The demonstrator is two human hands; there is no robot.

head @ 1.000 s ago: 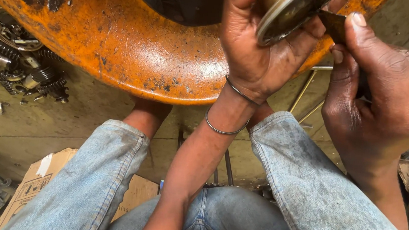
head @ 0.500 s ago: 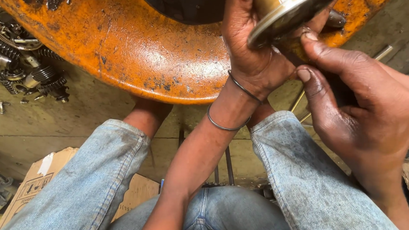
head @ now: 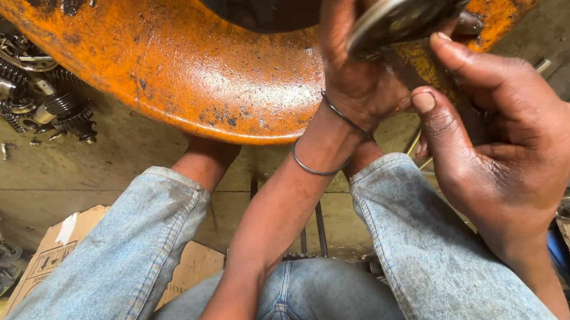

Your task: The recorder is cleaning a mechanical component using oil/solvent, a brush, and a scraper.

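We've got the round metal part [head: 405, 15] held up near the top edge of the view, right in front of the big orange rusty shell [head: 172, 58]. Our left hand [head: 354, 78] wraps it from behind and below, grip closed around it — that keeps the face tilted toward us and steady while the other hand works on it. Our right hand [head: 506, 149] comes in from the side with the thumb [head: 469, 62] and a bent finger [head: 434, 124] pressed against the rim area; it looks like there's a small dark piece [head: 469, 24] under the thumb tip, but it's half cut off, so we can't tell whether that grip actually pinches anything.

The part itself is a shiny silvery disc with a brighter ring at the edge, a bit blurred. Two thin bangles [head: 326, 149] sit on the left wrist. We're sitting with knees in jeans [head: 425, 257] apart, and loose springs and gears [head: 29, 95] lie on the floor off to the left — near, not touching us.
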